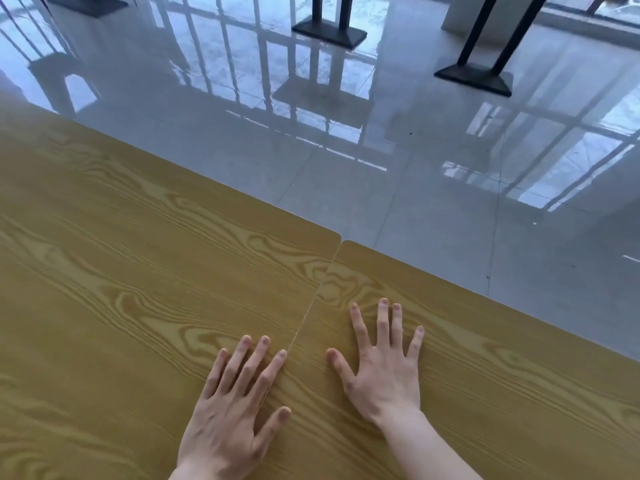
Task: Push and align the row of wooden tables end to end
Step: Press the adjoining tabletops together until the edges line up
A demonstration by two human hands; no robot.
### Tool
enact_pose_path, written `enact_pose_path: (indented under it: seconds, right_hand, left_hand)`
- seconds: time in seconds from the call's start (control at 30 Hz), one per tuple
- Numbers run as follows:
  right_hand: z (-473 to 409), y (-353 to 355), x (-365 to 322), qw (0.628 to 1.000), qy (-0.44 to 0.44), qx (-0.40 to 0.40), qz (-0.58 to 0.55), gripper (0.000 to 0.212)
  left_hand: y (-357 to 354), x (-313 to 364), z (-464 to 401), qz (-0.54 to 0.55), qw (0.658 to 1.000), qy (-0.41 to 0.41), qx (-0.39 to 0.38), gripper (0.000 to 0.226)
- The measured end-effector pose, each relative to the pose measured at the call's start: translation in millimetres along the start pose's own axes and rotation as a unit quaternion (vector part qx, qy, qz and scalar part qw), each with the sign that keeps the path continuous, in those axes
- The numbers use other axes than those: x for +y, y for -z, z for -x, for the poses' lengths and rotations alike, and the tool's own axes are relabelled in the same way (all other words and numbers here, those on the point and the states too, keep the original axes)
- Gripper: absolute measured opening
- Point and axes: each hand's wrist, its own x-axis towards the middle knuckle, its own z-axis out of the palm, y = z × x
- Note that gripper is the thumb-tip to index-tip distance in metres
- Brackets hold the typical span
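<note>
Two wood-grain tabletops (138, 271) meet; left hand (235, 414) and right hand (381, 372) lie flat, fingers (382, 320) spread.

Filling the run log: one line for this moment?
left hand flat, left table | right hand flat, right table | seam closed

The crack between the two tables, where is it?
In the head view the seam runs down the middle, between the left table and right table, with the left hand and right hand flat on either side.
</note>
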Motion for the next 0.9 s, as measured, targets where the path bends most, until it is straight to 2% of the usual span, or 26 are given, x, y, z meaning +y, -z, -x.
enact_pose_path:
  seconds: [0.07, 0.23, 0.37, 0.5, 0.7, 0.9]
  right_hand:
    - [0, -6, -2, 0.999, -0.002, 0.028, -0.016, 0.085]
    - [0, 4, 0, 1.000, -0.002, -0.025, 0.005, 0.084]
    - [1, 28, -12, 0.999, -0.013, -0.034, 0.003, 0.084]
    - [12, 47, -41, 1.000, -0.005, -0.030, -0.001, 0.086]
    - [39, 79, -130, 0.999, 0.030, -0.029, -0.007, 0.089]
    - [64, 108, -278, 0.997, 0.074, -0.005, -0.002, 0.091]
  left_hand:
    - [2, 0, -2, 0.001, 1.000, 0.002, -0.004, 0.076]
    - [7, 2, 0, -0.001, 0.999, 0.011, -0.039, 0.081]
    - [18, 0, -1, 0.013, 0.998, -0.002, -0.069, 0.079]
    - [48, -7, 3, 0.034, 0.999, 0.030, -0.020, 0.079]
    - [121, -73, 34, 0.040, 0.995, 0.087, 0.039, 0.083]
    - [197, -187, 113, 0.066, 0.985, 0.131, 0.096, 0.082]
